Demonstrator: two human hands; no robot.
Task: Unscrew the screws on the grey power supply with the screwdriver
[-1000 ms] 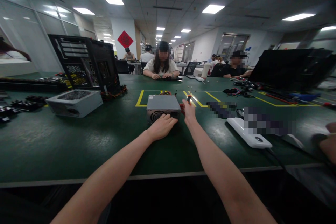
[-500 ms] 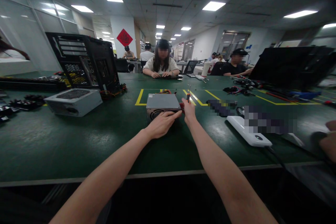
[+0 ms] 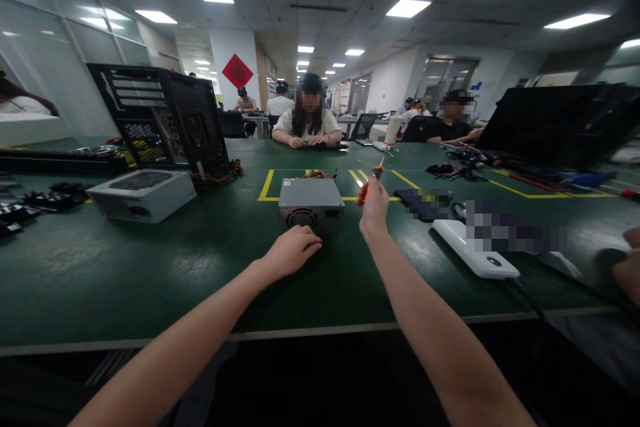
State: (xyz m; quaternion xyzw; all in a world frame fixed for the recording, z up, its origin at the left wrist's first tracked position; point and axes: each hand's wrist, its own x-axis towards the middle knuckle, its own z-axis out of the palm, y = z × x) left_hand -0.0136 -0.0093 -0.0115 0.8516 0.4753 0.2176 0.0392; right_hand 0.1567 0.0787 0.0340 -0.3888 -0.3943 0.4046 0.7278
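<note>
A grey metal computer power supply (image 3: pixel 311 193) sits on the green table in front of me, its round fan grille and power socket facing me. My left hand (image 3: pixel 291 252) is just before its front face, palm down, with loosely bent fingers and nothing visible in them. Whether the fingertips touch the casing I cannot tell. To the right of the power supply, my right hand (image 3: pixel 374 208) is raised and closed around a screwdriver (image 3: pixel 379 172) with an orange and black handle. Its thin shaft points up and away from me.
Left stand a second power supply (image 3: pixel 143 193) and an open black computer case (image 3: pixel 165 120). At right lie a white power bank (image 3: pixel 475 250) and tangled cables (image 3: pixel 457 170), with a large black panel (image 3: pixel 555 120) behind. A person (image 3: pixel 307 120) sits across the table.
My right hand has moved right and slightly up, away from the power supply, with the screwdriver. My left hand has drawn back toward me and left, off the right front corner.
</note>
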